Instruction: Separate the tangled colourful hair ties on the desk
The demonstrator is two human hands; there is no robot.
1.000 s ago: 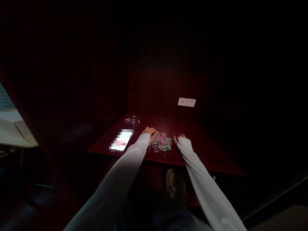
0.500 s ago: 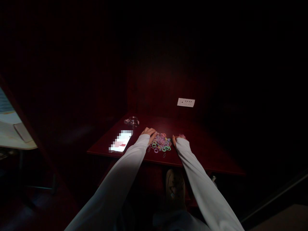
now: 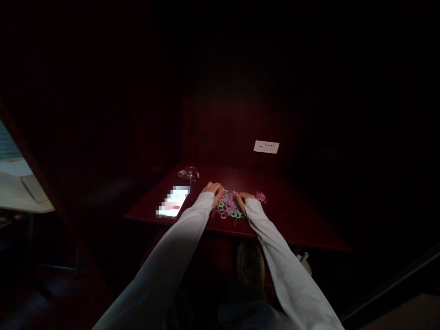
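Note:
A pile of small coloured elastic hair ties (image 3: 227, 201), mostly lilac with green, yellow and pink ones, lies on the dark red table between my hands. My left hand (image 3: 213, 189) rests at the pile's left edge, its fingers lying forward over the nearest pieces. Over the pile's right side, my right hand (image 3: 243, 199) has its thumb and fingers drawn together among the ties; a pink spot shows at the fingertips, too small to name. A separate heap of pink hair ties (image 3: 261, 197) sits just right of that hand.
On the left lies a lit phone (image 3: 174, 201), its screen blurred out. Behind it stands a small clear container (image 3: 190, 172). The table's front edge (image 3: 220, 230) runs close below the pile. A white socket plate (image 3: 266, 146) is on the back wall.
My right hand has moved left from the pink heap onto the main pile, uncovering the heap. My left hand has stayed in place.

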